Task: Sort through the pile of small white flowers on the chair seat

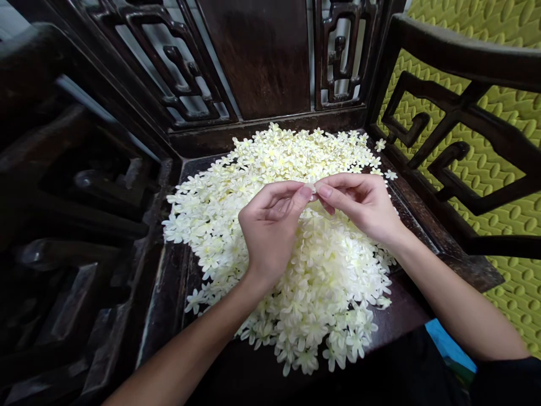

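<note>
A large pile of small white artificial flowers [220, 220] with pale yellow centres covers most of a dark wooden seat [401, 299]. Over the middle of it, my left hand [273, 225] and my right hand [366, 206] meet at the fingertips. Both are closed in a pinch on one small white flower [311, 188], held between them. Its petals are mostly hidden behind my thumbs and fingers. Several flowers hang over the seat's front edge below my hands.
A carved dark wood backrest [257, 56] rises behind the pile. Openwork armrests stand left [84, 225] and right [477, 107]. Beyond the right one lies yellow-green quilted fabric [507, 225]. Something blue [450, 344] shows at lower right. A loose flower [391, 175] lies near the right armrest.
</note>
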Demonstrator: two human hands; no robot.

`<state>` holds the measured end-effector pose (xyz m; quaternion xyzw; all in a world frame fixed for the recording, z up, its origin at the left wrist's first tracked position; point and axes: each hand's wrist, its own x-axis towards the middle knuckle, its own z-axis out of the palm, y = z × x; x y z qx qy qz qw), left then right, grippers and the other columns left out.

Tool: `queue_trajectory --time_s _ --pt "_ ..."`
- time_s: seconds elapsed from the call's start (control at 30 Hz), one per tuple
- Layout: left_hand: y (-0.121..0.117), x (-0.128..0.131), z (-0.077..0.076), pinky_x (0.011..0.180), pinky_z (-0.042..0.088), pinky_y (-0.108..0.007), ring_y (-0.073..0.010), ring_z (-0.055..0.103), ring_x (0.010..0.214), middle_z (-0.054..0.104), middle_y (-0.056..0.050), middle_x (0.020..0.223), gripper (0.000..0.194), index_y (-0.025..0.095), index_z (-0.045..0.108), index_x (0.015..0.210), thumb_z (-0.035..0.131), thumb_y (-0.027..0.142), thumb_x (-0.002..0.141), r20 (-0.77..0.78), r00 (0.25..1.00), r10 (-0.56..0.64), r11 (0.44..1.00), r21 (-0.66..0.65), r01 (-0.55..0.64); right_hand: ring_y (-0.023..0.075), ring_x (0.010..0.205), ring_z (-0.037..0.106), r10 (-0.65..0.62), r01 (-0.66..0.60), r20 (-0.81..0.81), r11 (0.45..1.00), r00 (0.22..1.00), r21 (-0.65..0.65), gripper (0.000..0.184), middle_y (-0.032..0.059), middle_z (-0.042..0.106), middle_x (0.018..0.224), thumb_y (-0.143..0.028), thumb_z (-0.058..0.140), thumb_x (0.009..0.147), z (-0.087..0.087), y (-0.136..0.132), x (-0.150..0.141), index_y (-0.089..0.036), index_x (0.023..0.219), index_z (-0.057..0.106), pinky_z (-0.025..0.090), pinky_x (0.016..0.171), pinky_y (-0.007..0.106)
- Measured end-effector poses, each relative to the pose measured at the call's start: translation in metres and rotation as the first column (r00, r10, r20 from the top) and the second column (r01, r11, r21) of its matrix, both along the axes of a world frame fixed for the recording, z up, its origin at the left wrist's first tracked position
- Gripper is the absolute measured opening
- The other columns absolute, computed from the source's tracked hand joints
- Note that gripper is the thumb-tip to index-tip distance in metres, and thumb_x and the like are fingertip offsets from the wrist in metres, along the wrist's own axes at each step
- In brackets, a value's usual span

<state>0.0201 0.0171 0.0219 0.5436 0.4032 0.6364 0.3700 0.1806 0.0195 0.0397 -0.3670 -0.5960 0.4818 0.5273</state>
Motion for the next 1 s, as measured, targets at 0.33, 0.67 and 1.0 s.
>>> queue_trajectory --time_s 0.33,0.67,1.0 --pt "-0.0007 0.0014 0.0009 0.075 0.061 -0.023 -0.0125 0.074 0.079 0.078 -0.001 0.086 0.013 0.02 0.075 0.091 0.08 0.03 0.085 0.0 1.0 0.024 1.0 -0.007 -0.024 0.0113 0.066 0.055 0.068 -0.078 -0.186 0.996 0.98 -0.05 0.014 0.0031 0.07 0.077 -0.03 0.081 0.086 -0.0075 0.004 -0.0032 -0.018 0.092 0.083 0.044 0.061 0.027" --pt "-0.0008 0.0016 0.001 0.071 0.06 -0.023 -0.0129 0.074 0.078 0.077 -0.002 0.085 0.017 0.02 0.074 0.091 0.08 0.034 0.084 -0.032 0.997 0.064 0.998 -0.002 -0.064 0.0112 0.065 0.055 0.052 -0.056 -0.116 0.998 0.992 -0.035 0.019 0.0031 0.071 0.076 -0.033 0.081 0.085 -0.0049 0.003 -0.0009 -0.018 0.097 0.083 0.044 0.06 0.026" --pt "-0.003 -0.0001 0.002 0.071 0.06 -0.023 -0.0127 0.074 0.078 0.077 -0.002 0.086 0.018 0.02 0.074 0.093 0.079 0.035 0.085 -0.062 0.996 0.068 0.998 0.008 -0.068 0.0113 0.066 0.056 0.081 -0.088 -0.165 0.996 0.983 -0.033 0.017 0.0033 0.072 0.078 -0.029 0.081 0.085 -0.0092 0.0042 -0.0018 -0.02 0.099 0.083 0.044 0.059 0.027"
